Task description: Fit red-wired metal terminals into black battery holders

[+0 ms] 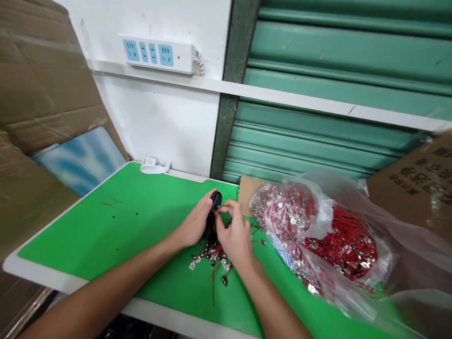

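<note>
My left hand (pixel 196 222) is wrapped round a black rounded plastic part (pixel 216 200), held up above the green mat. Close against its right side, my right hand (pixel 235 231) has thumb and forefinger pinched together. Whatever lies between those fingertips is too small to make out. Below both hands spreads a loose heap of small metal tabs with red wires (pixel 219 256), partly covered by the right hand. More black material shows under the left palm, but its shape is hidden.
Clear plastic bags (pixel 339 235) full of red-wired metal tabs lie at the right on the green mat (pixel 88 226). Thin wires (pixel 111 203) rest at the left. A paper label strip (pixel 154 165) lies at the back edge. Cardboard (pixel 45 70) stands left; a power strip (pixel 158 54) hangs on the wall.
</note>
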`<act>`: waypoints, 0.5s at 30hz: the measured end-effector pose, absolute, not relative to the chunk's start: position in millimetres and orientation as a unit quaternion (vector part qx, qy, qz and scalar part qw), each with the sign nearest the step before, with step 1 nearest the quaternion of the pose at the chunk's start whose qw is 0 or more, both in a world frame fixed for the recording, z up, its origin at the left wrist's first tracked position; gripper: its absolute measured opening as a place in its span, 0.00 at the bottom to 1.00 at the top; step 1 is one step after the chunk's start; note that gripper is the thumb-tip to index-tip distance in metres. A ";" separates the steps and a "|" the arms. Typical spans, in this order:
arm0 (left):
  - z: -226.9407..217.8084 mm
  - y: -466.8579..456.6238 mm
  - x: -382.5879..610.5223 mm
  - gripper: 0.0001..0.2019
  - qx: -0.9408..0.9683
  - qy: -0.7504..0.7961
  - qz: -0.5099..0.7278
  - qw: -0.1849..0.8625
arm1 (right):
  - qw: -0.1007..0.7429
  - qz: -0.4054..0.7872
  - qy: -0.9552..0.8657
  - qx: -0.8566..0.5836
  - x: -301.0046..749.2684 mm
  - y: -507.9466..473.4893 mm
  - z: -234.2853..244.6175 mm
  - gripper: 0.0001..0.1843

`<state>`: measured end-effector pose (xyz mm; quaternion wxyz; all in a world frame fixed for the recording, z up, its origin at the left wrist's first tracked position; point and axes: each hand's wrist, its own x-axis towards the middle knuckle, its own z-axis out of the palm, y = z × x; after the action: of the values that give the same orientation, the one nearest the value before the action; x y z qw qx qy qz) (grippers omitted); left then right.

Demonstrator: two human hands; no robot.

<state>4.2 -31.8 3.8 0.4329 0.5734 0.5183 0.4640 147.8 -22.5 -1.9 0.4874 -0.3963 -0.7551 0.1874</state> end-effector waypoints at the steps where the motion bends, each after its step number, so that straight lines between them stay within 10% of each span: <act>1: 3.4 -31.7 4.3 0.41 0.573 0.518 0.465 0.432 | 0.488 0.176 -0.759 -0.394 147.4 -22.5 -2.8 0.10; 15: 2.4 -38.4 6.1 0.36 0.616 0.536 0.450 0.362 | 0.461 0.110 -0.806 -0.354 146.6 -20.6 -4.5 0.06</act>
<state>6.1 -38.4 2.4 0.3623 0.6158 0.5357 0.4501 146.6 -20.6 -4.5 0.4611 -0.3535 -0.8065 0.1096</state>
